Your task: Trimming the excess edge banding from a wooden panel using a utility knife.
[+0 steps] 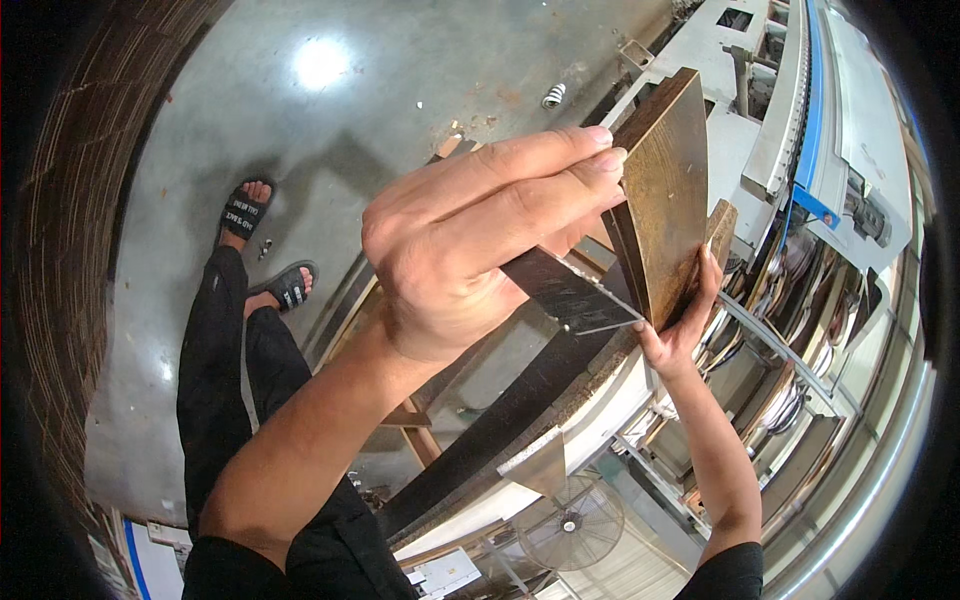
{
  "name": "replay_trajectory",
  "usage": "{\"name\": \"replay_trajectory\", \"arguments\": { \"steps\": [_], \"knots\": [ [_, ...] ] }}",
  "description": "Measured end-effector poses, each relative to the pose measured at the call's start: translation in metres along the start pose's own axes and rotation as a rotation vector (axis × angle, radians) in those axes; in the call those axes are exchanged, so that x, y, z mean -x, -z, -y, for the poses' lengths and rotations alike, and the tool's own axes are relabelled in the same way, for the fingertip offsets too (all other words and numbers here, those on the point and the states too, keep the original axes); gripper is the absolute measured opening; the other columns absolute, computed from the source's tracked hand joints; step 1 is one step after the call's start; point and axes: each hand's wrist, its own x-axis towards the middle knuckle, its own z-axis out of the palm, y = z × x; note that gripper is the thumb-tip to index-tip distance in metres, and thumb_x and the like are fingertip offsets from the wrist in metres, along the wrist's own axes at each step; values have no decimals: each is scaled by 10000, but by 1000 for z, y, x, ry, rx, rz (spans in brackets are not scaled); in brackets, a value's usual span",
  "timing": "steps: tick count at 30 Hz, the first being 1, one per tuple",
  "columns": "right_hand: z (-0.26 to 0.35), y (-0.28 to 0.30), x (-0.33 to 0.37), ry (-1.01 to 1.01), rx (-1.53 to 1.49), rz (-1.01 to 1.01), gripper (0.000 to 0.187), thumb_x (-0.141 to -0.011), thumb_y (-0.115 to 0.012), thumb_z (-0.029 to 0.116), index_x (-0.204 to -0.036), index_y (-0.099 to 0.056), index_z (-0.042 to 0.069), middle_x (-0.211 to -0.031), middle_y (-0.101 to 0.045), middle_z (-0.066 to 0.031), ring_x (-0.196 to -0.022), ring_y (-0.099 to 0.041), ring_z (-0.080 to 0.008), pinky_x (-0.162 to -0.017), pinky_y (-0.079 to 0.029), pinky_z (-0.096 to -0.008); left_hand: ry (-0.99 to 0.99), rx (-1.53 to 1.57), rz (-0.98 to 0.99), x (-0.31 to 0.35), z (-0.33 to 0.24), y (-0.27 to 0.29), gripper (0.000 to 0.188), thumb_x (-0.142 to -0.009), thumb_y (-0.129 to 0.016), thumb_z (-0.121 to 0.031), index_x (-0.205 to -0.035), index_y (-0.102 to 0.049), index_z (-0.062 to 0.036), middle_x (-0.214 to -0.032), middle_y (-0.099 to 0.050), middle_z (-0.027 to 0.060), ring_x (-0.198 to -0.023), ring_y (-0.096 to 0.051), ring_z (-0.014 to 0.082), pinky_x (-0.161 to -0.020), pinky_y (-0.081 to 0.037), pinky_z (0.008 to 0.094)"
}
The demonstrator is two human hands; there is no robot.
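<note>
My left hand (470, 230) is closed on a dark, flat blade-like strip (572, 292) with a pale, straight edge. Its far end comes close to the thumb of my right hand (682, 335). The left fingertips press against the upper side of a brown board (668, 195), which is tilted up in front of me. My right hand grips that board low down, thumb on the near side and the other fingers mostly behind it. How the left thumb holds the strip is hidden by the fingers.
A long dark board (500, 425) runs below my hands. Legs in black trousers (215, 350) and feet in black slides stand on the grey floor (400, 110). At right is a machine with a blue rail (812, 110); a round fan (570, 525) stands lower down. Brown panels (75, 210) line the left.
</note>
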Motion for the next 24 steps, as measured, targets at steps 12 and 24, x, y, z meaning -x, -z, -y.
{"name": "replay_trajectory", "arguments": {
  "steps": [12, 24],
  "knots": [
    [1, 2, -1, 4, 25, 2, 1210, -833, -820, 709, -1687, -320, 12, -1513, -432, -253, -1412, -469, -392, -1185, -391, -540, 430, 210, -63, 12, -18, -6, 459, -865, -936, -22, -1296, -782, 5, -1212, -806, 156, -942, -773, 105, -561, -476, 195],
    [1, -1, 0, 6, 6, -12, 1206, -815, -836, 688, -1689, -333, 26, -1518, -440, -255, -1416, -461, -407, -1178, -394, -550, 633, 304, 20, 4, -22, -6, 310, -930, -904, -113, -1211, -819, -13, -1138, -813, 135, -769, -702, 78, -603, -552, 213]
  ]
}}
